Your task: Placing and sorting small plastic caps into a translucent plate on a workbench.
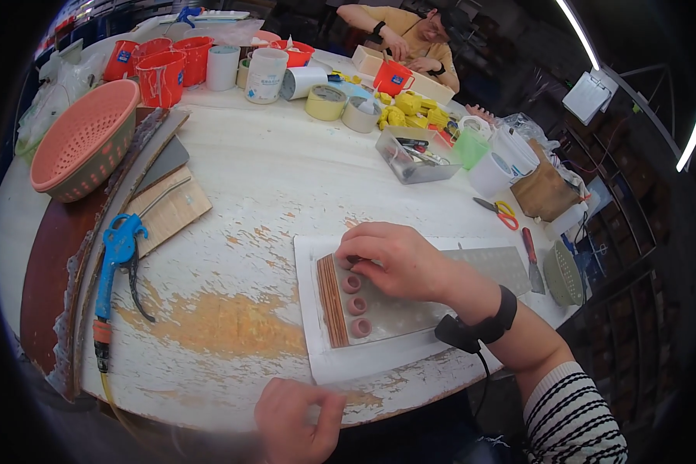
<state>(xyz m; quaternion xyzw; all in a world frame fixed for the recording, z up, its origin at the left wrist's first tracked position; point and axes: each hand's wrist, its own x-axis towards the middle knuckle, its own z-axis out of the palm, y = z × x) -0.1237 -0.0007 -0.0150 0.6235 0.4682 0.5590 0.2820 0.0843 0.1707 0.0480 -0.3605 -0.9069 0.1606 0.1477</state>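
My right hand [390,259] reaches over a grey plate [487,267] and pinches a small dark piece at its fingertips; the fingers partly hide it. Three small pinkish ring-like cups [356,306] stand in a row just below those fingertips, beside a layered wooden strip [332,301] along the plate's left end. Plate and strip rest on a white sheet [325,370]. Near the table's front edge, my left hand [298,417] is curled, thumb and forefinger tips close together, slightly blurred. What it holds, if anything, cannot be made out.
A blue air gun [116,259] with a hose lies left, near a pink basket [85,139]. Scissors [501,210] and a red-handled scraper [531,259] lie right. Red buckets [162,77], tape rolls and a tool tray [414,158] stand farther back. Another person [421,46] works across the table.
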